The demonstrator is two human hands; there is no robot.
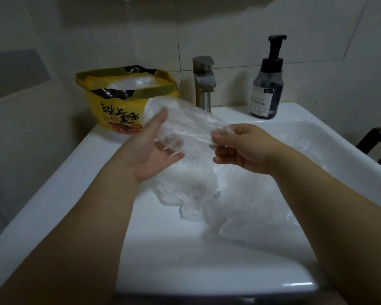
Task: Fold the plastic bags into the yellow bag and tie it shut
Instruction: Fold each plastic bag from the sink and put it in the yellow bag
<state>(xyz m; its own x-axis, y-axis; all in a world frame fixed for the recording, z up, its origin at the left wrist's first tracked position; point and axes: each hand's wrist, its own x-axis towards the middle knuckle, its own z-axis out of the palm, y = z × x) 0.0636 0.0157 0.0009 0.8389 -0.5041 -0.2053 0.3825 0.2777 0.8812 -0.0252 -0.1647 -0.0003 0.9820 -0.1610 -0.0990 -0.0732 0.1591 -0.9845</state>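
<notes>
Obs. 1: your left hand (156, 150) is opened out, palm turned up, with fingers and thumb fairly straight. It lies under and against the near-left end of a crumpled clear plastic bag (189, 122); the fingers show through the film.

Obs. 2: your right hand (240, 148) has its fingers curled in and pinches the right end of the same bag, so the bag is stretched between the two hands above the basin.

Obs. 3: the yellow bag (121, 106) stands on the back-left corner of the white sink (53, 205), just left of the faucet (204, 82). Its mouth is open and its rim is rolled down. Clear film sits inside, and a strip of black plastic shows at the rim (what that strip belongs to, I cannot tell). The far end of the held bag overlaps the yellow bag's right side in this view; contact cannot be confirmed.

Obs. 4: loose plastic bags (240, 212), clear and rumpled, lie heaped in the basin below your hands.

Obs. 5: a dark pump bottle (265, 91) stands upright on the ledge right of the faucet. Part of a dark chair (378, 142) shows at the right edge.
</notes>
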